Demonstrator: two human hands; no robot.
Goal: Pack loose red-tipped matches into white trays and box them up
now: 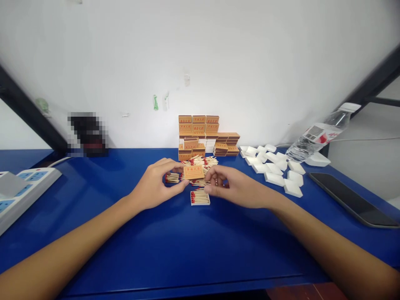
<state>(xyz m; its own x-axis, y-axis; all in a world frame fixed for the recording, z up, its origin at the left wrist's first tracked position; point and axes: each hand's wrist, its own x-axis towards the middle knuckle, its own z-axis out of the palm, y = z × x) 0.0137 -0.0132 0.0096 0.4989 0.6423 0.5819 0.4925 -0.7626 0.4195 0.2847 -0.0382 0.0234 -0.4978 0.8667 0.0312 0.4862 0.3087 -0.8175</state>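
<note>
Blue tabletop (pixel 175 241); left hand (pixel 155 183) holds orange matchbox sleeve (pixel 193 172)

Red Chinese characters mark the matchbox sleeve (pixel 193 172) nearest the counter's (pixel 175 246) front edge and matchboxes (pixel 199 128) stacked along its back edge; too small to read surely. The bottle's (pixel 321 132) barcode and red print are illegible.

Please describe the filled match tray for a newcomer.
On the blue table, look between the left hand and right hand, nearer than the loose matches. There lies the filled match tray; unlike the white trays at right, it holds red-tipped matches.
</note>
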